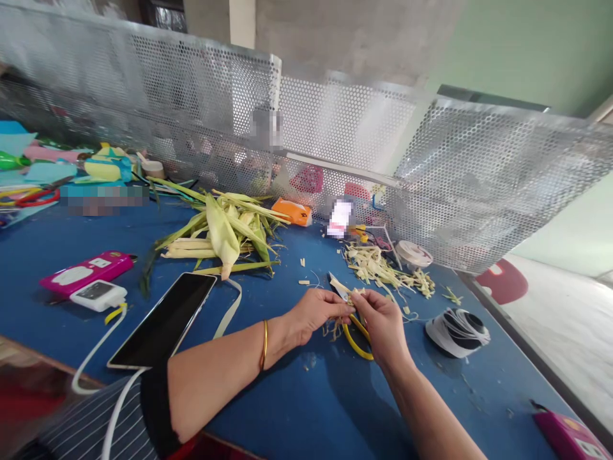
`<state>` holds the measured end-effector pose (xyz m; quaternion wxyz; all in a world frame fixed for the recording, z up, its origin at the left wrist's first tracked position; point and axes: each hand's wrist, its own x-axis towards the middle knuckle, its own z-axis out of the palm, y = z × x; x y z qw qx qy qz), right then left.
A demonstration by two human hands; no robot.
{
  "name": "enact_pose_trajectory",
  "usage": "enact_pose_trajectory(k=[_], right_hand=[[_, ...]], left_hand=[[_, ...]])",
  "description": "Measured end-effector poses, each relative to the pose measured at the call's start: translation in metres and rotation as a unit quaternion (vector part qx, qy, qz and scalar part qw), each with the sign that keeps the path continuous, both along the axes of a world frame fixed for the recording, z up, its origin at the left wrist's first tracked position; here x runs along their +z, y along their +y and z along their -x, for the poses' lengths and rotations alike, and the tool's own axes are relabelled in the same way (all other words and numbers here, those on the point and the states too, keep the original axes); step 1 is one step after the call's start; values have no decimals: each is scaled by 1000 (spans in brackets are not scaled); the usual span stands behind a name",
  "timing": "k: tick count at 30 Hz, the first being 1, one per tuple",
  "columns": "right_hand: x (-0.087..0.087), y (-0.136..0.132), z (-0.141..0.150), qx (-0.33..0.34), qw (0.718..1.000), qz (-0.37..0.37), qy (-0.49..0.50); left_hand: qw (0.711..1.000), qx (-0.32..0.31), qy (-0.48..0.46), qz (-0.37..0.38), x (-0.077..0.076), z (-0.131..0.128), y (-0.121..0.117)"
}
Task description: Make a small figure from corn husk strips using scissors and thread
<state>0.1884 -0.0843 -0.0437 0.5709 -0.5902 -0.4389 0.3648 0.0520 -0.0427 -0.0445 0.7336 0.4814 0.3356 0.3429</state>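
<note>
Both my hands meet over the blue table near its middle. My left hand is closed in a pinch on a small pale strip of corn husk. My right hand is closed too, its fingertips on the same strip. Yellow-handled scissors lie on the table just under my hands, their blade pointing away from me. A gold bangle sits on my left wrist.
A heap of green corn husks lies behind left, cut husk scraps behind right. A dark phone, a white power bank and a pink device lie left. A tape roll sits right. A perforated metal screen borders the back.
</note>
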Motion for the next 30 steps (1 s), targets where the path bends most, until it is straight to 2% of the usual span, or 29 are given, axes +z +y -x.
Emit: enact_pose_trajectory(k=[6,9,14,17,21,26,30], right_hand=[[-1,1,-3,41,999,8,20],[4,0,-6,44,999,4,2],[8,2,-11,46,999,-2,25],[5,3,-13,51,998,-12,-24],[-1,2,-13,71,992,-5,-100],[4,0,-14,24,977,-18,-210],[5,1,-17,16,978,-28,-208]], left_hand=[[999,-31,12,20,-1,5,8],[999,-14,-8,33,2,7,12],[994,2,-49,96,3,9,17],[991,-11,-57,124,1,9,16],[993,-11,-58,106,2,9,14],[994,15,-53,96,5,10,15],[991,29,-75,107,5,11,17]])
